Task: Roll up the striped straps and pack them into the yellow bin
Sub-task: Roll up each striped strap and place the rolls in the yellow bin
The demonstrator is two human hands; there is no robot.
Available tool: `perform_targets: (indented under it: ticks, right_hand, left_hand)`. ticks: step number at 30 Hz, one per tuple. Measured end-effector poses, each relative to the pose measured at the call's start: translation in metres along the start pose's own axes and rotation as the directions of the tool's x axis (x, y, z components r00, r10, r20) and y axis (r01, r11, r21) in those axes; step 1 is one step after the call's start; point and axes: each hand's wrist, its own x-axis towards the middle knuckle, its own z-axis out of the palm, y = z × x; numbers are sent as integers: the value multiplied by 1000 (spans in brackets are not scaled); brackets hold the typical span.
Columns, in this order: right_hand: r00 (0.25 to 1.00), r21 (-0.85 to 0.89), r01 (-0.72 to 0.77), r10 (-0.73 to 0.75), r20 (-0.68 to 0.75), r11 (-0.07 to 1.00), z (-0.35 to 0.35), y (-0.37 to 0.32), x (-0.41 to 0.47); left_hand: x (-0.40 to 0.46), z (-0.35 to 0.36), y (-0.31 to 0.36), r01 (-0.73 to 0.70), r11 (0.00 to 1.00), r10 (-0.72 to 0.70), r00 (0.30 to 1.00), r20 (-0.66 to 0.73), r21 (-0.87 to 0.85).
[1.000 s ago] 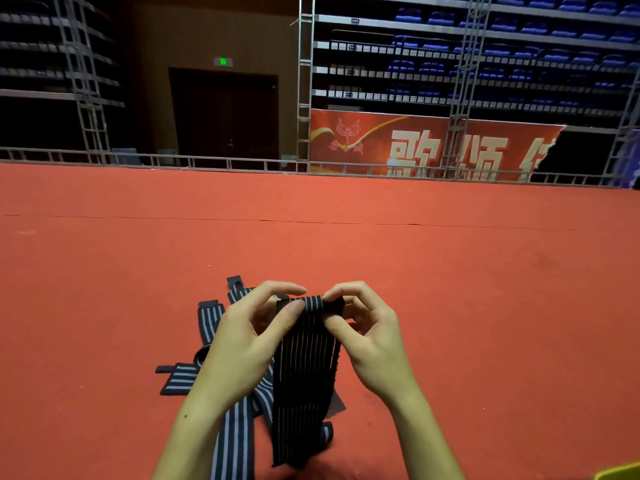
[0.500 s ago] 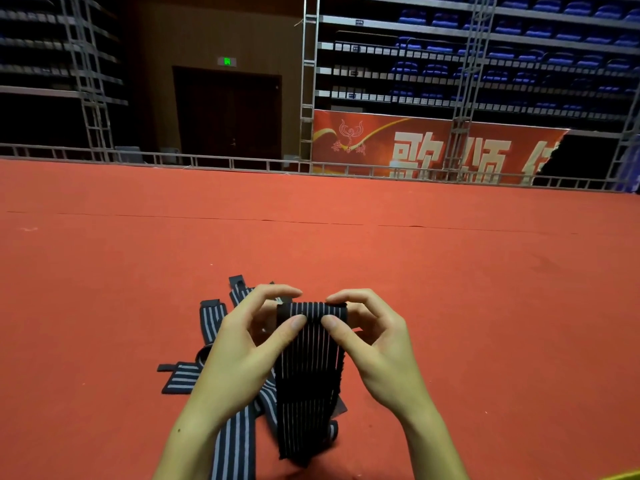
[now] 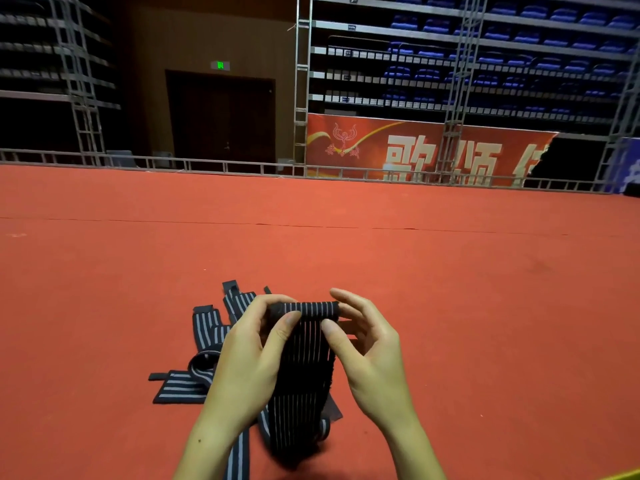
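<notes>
A black elastic strap with thin pale lengthwise stripes (image 3: 304, 368) hangs between your two hands, its top end turned over into a tight little roll that sits level across the gap between them. Below the roll the ribbed band drops straight down, flat and taut near the top, darker and slightly bunched at its lower end, where it meets the floor close to your wrists.

Your left hand (image 3: 249, 362) pinches the roll's left end, thumb pressed against the front of the strap and fingers curled over the top. Your right hand (image 3: 370, 355) holds the roll's right end the same way, thumb on the front face, index finger arched above, the other fingers loosely spread behind.

Beneath and to the left of your left hand lies a loose heap of matching black-and-grey striped straps (image 3: 204, 344), unrolled, fanned out in several directions, one looped into a curl; one runs down under your left forearm.

Everything rests on a broad red carpeted floor (image 3: 485, 306). At the bottom right corner, beyond your right forearm, a sliver of yellow edge (image 3: 623, 475) shows, too little to identify.
</notes>
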Motion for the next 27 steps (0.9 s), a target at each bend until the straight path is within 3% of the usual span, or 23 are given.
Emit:
perform_targets:
  ticks: [7, 12, 16, 23, 27]
  right_hand:
    - [999, -170, 26, -30, -18, 985, 7, 9, -5]
    - [997, -158, 57, -65, -46, 986, 5, 9, -3]
    - [996, -15, 57, -58, -66, 998, -1, 11, 1]
    - [996, 90, 76, -73, -42, 993, -4, 8, 2]
    - [1000, 87, 20, -21, 9, 996, -13, 8, 1]
  left_hand:
    - [-1, 6, 0, -29, 984, 22, 999, 41, 177]
    - [0, 2, -2, -12, 971, -22, 990, 139, 240]
    - [3, -3, 2, -30, 978, 4, 992, 126, 207]
    - [8, -1, 4, 40, 999, -40, 999, 37, 1]
    - [7, -3, 5, 1, 1000, 0, 998, 58, -3]
